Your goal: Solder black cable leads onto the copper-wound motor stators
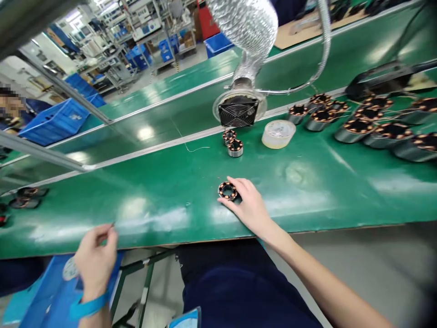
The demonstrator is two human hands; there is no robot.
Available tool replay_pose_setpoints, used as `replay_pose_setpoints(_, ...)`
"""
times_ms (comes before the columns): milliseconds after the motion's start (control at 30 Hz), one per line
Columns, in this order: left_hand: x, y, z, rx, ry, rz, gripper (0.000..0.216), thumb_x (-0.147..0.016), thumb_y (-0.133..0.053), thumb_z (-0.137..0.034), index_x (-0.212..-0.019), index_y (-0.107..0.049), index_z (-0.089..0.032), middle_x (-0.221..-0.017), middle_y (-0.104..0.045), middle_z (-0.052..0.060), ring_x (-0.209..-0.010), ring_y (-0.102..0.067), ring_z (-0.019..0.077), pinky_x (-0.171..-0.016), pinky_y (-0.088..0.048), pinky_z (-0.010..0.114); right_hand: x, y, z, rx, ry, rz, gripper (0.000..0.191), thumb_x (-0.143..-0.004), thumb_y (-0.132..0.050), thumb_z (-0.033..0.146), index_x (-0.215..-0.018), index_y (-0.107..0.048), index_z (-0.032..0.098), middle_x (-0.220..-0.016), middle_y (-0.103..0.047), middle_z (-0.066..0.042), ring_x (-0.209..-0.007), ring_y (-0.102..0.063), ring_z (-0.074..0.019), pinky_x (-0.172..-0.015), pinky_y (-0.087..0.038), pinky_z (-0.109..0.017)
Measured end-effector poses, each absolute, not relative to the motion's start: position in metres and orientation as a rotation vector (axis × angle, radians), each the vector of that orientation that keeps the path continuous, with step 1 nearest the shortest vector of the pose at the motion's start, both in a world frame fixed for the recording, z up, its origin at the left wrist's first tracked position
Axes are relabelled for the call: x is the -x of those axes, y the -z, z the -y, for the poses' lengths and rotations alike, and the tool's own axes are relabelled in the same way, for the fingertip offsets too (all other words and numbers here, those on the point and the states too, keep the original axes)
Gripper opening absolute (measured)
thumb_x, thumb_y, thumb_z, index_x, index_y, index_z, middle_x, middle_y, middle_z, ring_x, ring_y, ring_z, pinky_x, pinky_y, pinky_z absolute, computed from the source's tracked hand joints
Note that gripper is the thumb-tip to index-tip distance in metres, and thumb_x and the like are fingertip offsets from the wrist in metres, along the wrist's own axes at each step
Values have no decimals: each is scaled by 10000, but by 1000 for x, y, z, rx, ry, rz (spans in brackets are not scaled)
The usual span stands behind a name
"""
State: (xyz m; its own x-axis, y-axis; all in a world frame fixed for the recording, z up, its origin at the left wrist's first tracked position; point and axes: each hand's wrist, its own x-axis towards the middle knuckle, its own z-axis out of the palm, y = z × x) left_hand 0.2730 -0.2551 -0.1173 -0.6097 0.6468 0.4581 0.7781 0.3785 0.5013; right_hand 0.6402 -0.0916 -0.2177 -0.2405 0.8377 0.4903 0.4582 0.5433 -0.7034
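My right hand (pixel 251 207) grips a small motor stator (pixel 227 184) with copper windings, thumb and fingers on either side of its ring, at the green bench top (pixel 164 200). Near the bench's front edge on the left, my left hand (pixel 95 259) is closed in a pinch, a blue band (pixel 88 308) round its wrist. A tiny dark tip shows at its fingertips, too small to name. Two more small stators (pixel 235 149) stand together beyond my right hand, below a black fan grille (pixel 238 114).
A roll of clear tape (pixel 278 134) sits right of the fan. Larger stators (pixel 355 130) crowd the right side, several with wires trailing. A foil duct (pixel 249 27) hangs over the bench. Dark wound parts (pixel 27 198) lie far left. Below the bench is a blue bin (pixel 48 291).
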Motion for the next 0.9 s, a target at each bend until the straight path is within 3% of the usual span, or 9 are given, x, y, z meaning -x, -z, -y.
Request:
replay_pose_setpoints(167,-375,133,187,1988,1398,2225,77,-876,-674,-243,-813,-664,-199,-865,-713,27,-823,-689,174,-752,-574,292,-642,217,92,1071,-503,1889,582,-971,-626,555,-1398,-555,167,-1210,-652,-159,-1096,-632,-313,-922,-568,-493)
replay_pose_setpoints(233,-412,131,163,2207,1462,2166,61,-896,-661,-179,-929,-690,-221,-850,-714,19,-761,-676,148,-710,-567,278,-642,217,92,1070,-497,1896,586,-971,-617,568,-1391,-560,164,-1206,-656,-160,-1092,-634,-318,-915,-569,-495)
replay_pose_setpoints(367,-445,126,133,2526,1344,1874,230,-929,-593,-81,-1017,-728,-245,-888,-704,33,-772,-635,135,-714,-532,287,-643,218,91,1055,-498,1896,585,-972,-611,573,-1387,-566,162,-1208,-657,-166,-1094,-631,-324,-920,-565,-512)
replay_pose_setpoints(900,-448,133,115,2689,895,1644,196,-976,-546,-104,-1046,-710,-186,-971,-669,52,-852,-632,133,-761,-507,245,-643,216,91,1036,-485,1903,583,-967,-631,541,-1380,-554,138,-1202,-653,-167,-1086,-626,-318,-920,-566,-493)
